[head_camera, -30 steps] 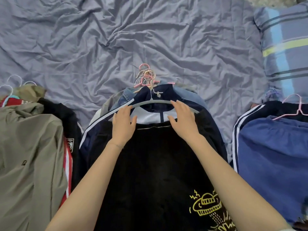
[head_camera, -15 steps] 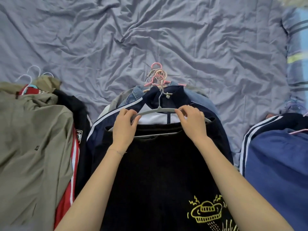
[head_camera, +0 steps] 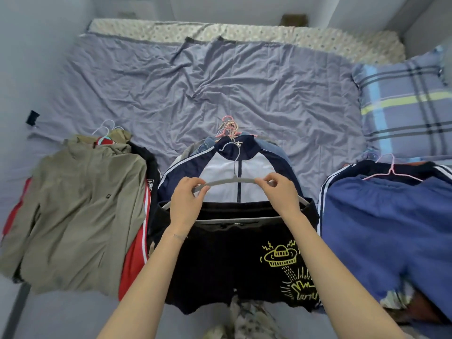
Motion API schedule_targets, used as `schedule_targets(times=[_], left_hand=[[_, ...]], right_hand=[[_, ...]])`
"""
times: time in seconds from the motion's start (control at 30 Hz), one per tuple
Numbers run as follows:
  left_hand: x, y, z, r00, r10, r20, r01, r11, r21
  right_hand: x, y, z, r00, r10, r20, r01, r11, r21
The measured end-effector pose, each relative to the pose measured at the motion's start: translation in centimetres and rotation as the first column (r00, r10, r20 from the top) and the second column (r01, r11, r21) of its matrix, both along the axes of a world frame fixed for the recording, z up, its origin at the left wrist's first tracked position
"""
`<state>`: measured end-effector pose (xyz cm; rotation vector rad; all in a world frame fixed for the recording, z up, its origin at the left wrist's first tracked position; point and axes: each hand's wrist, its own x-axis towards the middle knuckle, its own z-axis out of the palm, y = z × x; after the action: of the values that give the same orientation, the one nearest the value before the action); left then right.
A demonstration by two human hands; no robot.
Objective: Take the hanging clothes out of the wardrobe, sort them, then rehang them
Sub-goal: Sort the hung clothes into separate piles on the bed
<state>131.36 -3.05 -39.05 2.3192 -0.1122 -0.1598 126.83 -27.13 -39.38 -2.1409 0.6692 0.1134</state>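
1. We hold the curved grey plastic hanger (head_camera: 234,180), carrying black yellow-printed shorts (head_camera: 220,253), over the navy-and-white zip jacket (head_camera: 220,172) mid-bed.
2. Fingers of our left hand (head_camera: 186,204) and right hand (head_camera: 278,194) clench its two shoulders.
3. Olive jacket (head_camera: 80,204) lies left, blue shorts (head_camera: 379,228) right.

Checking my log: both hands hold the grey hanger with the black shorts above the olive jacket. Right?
No: the head view shows the left hand and right hand holding the grey hanger with the black shorts above the navy-and-white jacket.
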Motion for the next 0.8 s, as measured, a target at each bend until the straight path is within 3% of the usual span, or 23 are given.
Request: schedule_targets(times=[0.47,0.8], left_hand=[[-19.8,4.7,13.3,0.963,-0.119,0.241,0.14,0.987,-0.074],[-25.9,-1.1,20.0,0.934,-0.218,0.283,0.251,0.964,-0.084]], right_hand=[[-23.6,4.8,15.7,0.977,-0.07,0.2,0.097,0.986,-0.132],[-32.8,-0.5,22.1,0.957,-0.136,0.258,0.191,0.961,-0.201]])
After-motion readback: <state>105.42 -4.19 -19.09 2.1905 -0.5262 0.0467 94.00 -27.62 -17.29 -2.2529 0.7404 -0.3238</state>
